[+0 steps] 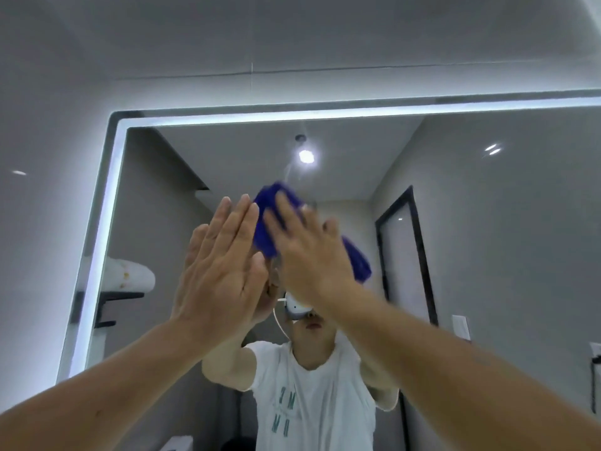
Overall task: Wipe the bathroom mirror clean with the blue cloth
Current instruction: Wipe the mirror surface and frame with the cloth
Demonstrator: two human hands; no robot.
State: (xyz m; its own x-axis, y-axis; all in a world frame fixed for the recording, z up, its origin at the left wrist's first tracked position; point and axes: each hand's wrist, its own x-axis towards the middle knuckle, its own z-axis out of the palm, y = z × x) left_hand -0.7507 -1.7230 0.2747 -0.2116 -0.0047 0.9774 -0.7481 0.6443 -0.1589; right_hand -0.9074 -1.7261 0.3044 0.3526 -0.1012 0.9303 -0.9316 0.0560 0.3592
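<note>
Overhead, both hands were raised against the bathroom mirror [487, 222], near the middle of its glass. The right hand [312, 255] lay flat with straight fingers, pressing the blue cloth [265, 229] to the mirror. It covered most of the cloth, which showed only past the fingertips and at the wrist side, blurred. The left hand [224, 265], flat and holding nothing, rested just beside it. The mirror's lit border [107, 222] showed at its top and left only. The reflected person's white T-shirt [309, 402] showed below the hands, which hid much of that reflection.
</note>
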